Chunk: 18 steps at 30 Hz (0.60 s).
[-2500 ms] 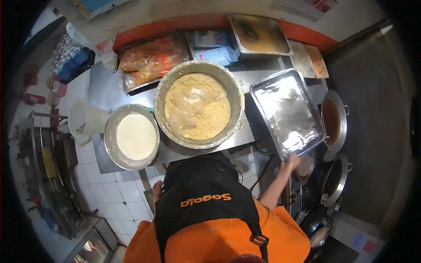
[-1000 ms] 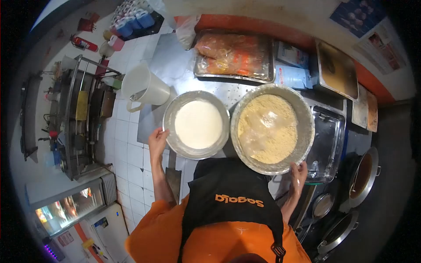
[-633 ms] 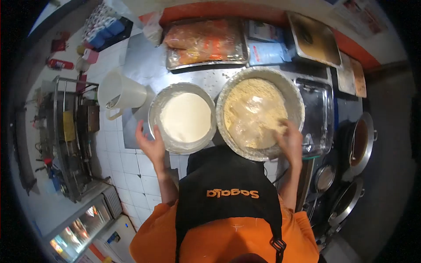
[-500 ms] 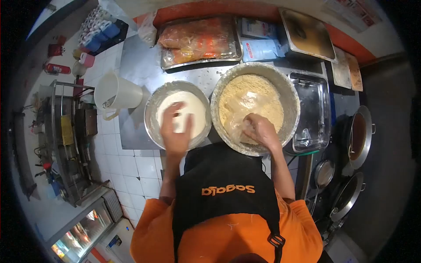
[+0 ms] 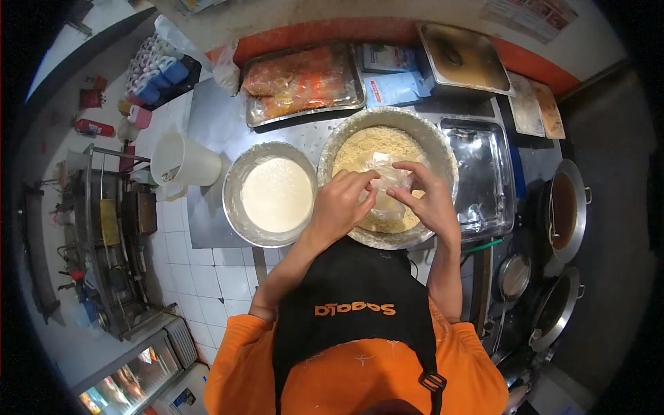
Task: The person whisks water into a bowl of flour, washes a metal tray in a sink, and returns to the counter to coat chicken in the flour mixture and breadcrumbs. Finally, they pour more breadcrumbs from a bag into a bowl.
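Observation:
A clear plastic bag (image 5: 389, 181) hangs over the large metal pot (image 5: 449, 155) of pale yellow crumbs (image 5: 373, 142). My left hand (image 5: 344, 204) pinches the bag's left side with its fingertips. On the other side my right hand (image 5: 432, 199) has its thumb and fingers curled around the plastic. What the bag holds, if anything, I cannot make out. Just left of my left hand stands a metal bowl (image 5: 235, 218) of smooth white batter (image 5: 277, 195).
A white plastic jug (image 5: 200, 160) stands at the table's left. Behind the pots lies a tray (image 5: 356, 97) of plastic-wrapped food. To the right are an empty-looking metal tray (image 5: 477, 200), a deep pan of brown liquid (image 5: 467, 59) and two woks (image 5: 573, 207).
My left hand has come from above the batter bowl to the bag over the crumbs. My right hand has stayed with the bag and risen slightly, its fingers now more spread.

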Available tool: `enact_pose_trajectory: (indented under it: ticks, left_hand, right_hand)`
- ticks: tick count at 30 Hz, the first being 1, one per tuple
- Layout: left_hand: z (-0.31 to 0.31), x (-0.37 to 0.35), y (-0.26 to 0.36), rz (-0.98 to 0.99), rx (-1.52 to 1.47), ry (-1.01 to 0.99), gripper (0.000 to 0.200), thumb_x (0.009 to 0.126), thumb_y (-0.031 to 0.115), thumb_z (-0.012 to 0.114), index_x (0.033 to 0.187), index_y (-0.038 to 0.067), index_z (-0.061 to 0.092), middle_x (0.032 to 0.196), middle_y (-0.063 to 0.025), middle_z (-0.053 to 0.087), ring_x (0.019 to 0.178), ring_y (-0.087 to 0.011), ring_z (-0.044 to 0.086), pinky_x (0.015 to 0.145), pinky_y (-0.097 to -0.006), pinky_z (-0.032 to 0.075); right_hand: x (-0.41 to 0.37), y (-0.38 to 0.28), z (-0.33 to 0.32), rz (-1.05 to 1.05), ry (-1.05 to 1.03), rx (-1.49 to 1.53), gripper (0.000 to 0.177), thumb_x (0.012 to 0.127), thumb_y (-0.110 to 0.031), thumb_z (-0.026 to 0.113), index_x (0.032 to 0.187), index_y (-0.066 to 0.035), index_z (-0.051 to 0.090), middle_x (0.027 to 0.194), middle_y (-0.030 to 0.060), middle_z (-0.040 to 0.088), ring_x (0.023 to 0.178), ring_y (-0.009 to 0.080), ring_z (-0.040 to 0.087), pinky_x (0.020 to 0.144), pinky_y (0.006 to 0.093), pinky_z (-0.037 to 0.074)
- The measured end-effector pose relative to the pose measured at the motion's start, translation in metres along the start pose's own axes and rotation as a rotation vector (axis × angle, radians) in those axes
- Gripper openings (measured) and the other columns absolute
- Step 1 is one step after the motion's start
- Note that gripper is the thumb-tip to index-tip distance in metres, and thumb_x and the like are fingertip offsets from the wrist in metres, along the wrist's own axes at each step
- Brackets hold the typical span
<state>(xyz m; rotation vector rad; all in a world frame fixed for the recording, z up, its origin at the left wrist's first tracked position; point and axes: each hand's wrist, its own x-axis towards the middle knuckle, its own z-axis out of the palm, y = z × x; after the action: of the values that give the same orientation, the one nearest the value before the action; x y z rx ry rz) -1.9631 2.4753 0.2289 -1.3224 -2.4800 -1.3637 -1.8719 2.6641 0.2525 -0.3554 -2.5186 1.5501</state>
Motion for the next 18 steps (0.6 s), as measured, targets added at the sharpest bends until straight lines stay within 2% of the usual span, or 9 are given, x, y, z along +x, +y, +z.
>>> enact_pose_trajectory:
  ticks: [4, 7, 9, 11, 13, 14, 16, 17, 18]
  left_hand:
    - [-0.001, 0.006, 0.012, 0.092, 0.184, -0.006, 0.019, 0.082, 0.013, 0.076, 0.1, 0.01, 0.072, 0.086, -0.0068, 0.068, 0.076, -0.0233, 0.064, 0.065, -0.0356, 0.052]
    - [0.011, 0.004, 0.008, 0.044, 0.155, 0.023, 0.016, 0.082, 0.012, 0.075, 0.097, 0.007, 0.072, 0.084, -0.0076, 0.067, 0.076, -0.0254, 0.064, 0.067, -0.0371, 0.052]
    - [0.018, 0.003, 0.003, -0.008, 0.092, 0.053, 0.014, 0.083, 0.011, 0.074, 0.096, 0.006, 0.071, 0.083, -0.0091, 0.067, 0.076, -0.0262, 0.064, 0.066, -0.0376, 0.052]
    - [0.018, 0.006, 0.008, -0.066, 0.029, 0.089, 0.013, 0.083, 0.01, 0.074, 0.094, 0.004, 0.07, 0.083, -0.0105, 0.066, 0.076, -0.0271, 0.064, 0.066, -0.0381, 0.052]
    - [0.01, 0.01, 0.024, -0.209, -0.132, 0.051, 0.014, 0.084, 0.008, 0.073, 0.094, 0.0, 0.068, 0.083, -0.013, 0.066, 0.075, -0.0283, 0.064, 0.066, -0.0389, 0.052]
    - [0.011, 0.01, 0.029, -0.201, -0.132, 0.046, 0.014, 0.084, 0.008, 0.073, 0.094, 0.0, 0.068, 0.083, -0.013, 0.066, 0.075, -0.0283, 0.064, 0.066, -0.0389, 0.052]
    - [0.018, 0.006, 0.038, 0.153, -0.047, 0.051, 0.014, 0.084, 0.005, 0.072, 0.095, -0.002, 0.067, 0.083, -0.0142, 0.066, 0.074, -0.0286, 0.064, 0.066, -0.0393, 0.052]
    - [0.022, 0.003, 0.042, 0.152, -0.049, 0.058, 0.014, 0.084, 0.005, 0.072, 0.095, -0.002, 0.067, 0.083, -0.0142, 0.066, 0.074, -0.0286, 0.064, 0.066, -0.0393, 0.052]
    - [0.026, -0.003, 0.047, 0.155, -0.08, -0.015, 0.013, 0.085, 0.004, 0.071, 0.095, -0.002, 0.066, 0.083, -0.0144, 0.066, 0.075, -0.0293, 0.064, 0.066, -0.0398, 0.052]
  right_hand:
    - [-0.002, -0.002, -0.01, 0.032, -0.011, 0.133, 0.046, 0.081, -0.015, 0.084, 0.122, -0.005, 0.066, 0.071, 0.0015, 0.055, 0.068, 0.0083, 0.054, 0.065, 0.0259, 0.049]
    - [-0.003, -0.007, -0.018, 0.072, 0.002, 0.002, 0.047, 0.081, -0.014, 0.083, 0.124, -0.005, 0.065, 0.074, 0.004, 0.058, 0.067, 0.0121, 0.057, 0.067, 0.0273, 0.05]
    - [-0.004, -0.017, -0.015, -0.255, 0.471, -0.35, 0.041, 0.082, -0.011, 0.081, 0.119, -0.003, 0.066, 0.077, 0.0077, 0.062, 0.066, 0.0178, 0.061, 0.066, 0.03, 0.051]
    - [-0.024, -0.027, -0.01, -0.216, 0.439, -0.205, 0.031, 0.084, -0.008, 0.076, 0.113, 0.0, 0.066, 0.086, 0.0117, 0.068, 0.066, 0.0229, 0.062, 0.064, 0.0331, 0.052]
    - [-0.037, -0.024, 0.005, -0.219, 0.066, -0.121, 0.026, 0.087, -0.005, 0.071, 0.112, 0.001, 0.067, 0.096, 0.016, 0.07, 0.073, 0.0229, 0.067, 0.065, 0.0362, 0.053]
    - [-0.035, -0.014, 0.01, -0.218, 0.074, -0.12, 0.026, 0.087, -0.005, 0.071, 0.112, 0.001, 0.067, 0.096, 0.016, 0.07, 0.073, 0.0229, 0.067, 0.065, 0.0362, 0.053]
    - [-0.028, 0.012, 0.021, 0.24, -0.121, -0.174, 0.023, 0.093, -0.008, 0.065, 0.114, 0.001, 0.068, 0.103, 0.0176, 0.071, 0.085, 0.0241, 0.071, 0.07, 0.0373, 0.058]
    - [-0.024, 0.019, 0.025, 0.237, -0.123, -0.18, 0.023, 0.093, -0.008, 0.065, 0.114, 0.001, 0.068, 0.103, 0.0176, 0.071, 0.085, 0.0241, 0.071, 0.07, 0.0373, 0.058]
    - [-0.02, 0.024, 0.029, 0.373, 0.053, 0.461, 0.024, 0.096, -0.01, 0.063, 0.116, 0.002, 0.067, 0.104, 0.0161, 0.071, 0.089, 0.0256, 0.071, 0.074, 0.0382, 0.059]
